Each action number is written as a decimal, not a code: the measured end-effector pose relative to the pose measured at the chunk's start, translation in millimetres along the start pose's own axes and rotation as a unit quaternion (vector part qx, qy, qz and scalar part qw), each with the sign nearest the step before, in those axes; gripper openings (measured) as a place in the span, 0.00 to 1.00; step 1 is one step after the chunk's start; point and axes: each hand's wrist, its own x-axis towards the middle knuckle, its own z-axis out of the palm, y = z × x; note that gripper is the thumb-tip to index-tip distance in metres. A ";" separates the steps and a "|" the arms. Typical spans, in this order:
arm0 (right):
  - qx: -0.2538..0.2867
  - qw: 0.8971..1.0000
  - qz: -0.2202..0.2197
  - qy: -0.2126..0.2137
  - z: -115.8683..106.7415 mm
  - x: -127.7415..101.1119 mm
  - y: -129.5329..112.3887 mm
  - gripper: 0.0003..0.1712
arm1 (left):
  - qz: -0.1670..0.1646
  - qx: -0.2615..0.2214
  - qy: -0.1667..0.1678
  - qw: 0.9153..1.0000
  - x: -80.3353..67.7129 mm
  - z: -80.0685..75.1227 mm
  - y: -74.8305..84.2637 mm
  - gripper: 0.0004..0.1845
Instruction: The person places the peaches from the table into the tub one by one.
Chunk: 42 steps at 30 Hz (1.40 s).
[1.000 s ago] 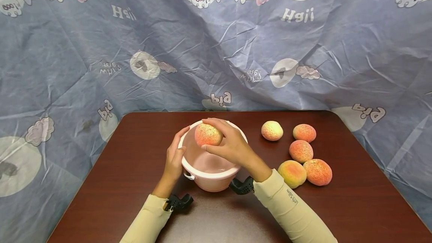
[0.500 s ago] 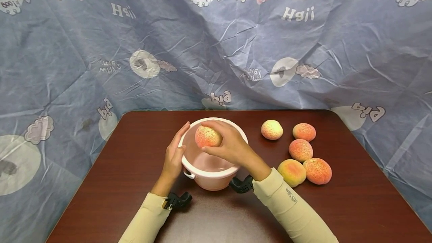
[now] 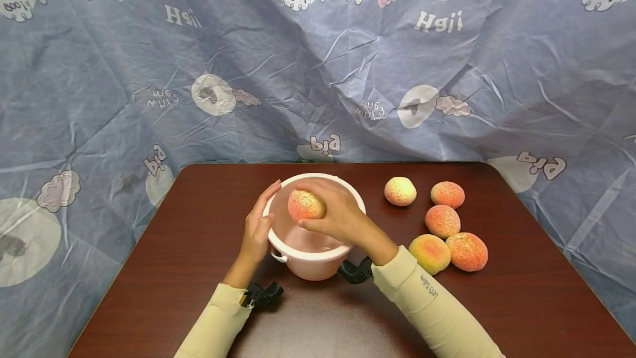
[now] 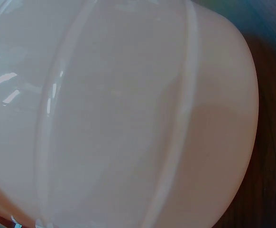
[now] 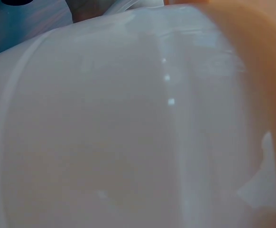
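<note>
Sitting on the dark red table [image 3: 174,269], a pink bucket [image 3: 310,267] is steadied at its left wall by the left hand [image 3: 255,233] — fingers straight, laid flat against it. A peach [image 3: 305,205] is held just over the bucket's opening, with the right hand [image 3: 343,217] curled round it from above. If it's let go off-centre, the rim could be clipped and the bucket knocked over. The peach is fuzzy-looking, orange-pink fading to pale yellow. Five more peaches [image 3: 442,221] are left nearby.
</note>
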 end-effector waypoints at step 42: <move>-0.026 0.991 0.065 -0.118 1.8 1.5 -4.4 0.36 | 0.005 -0.015 0.002 1.000 -0.9 0.5 -1.3 0.34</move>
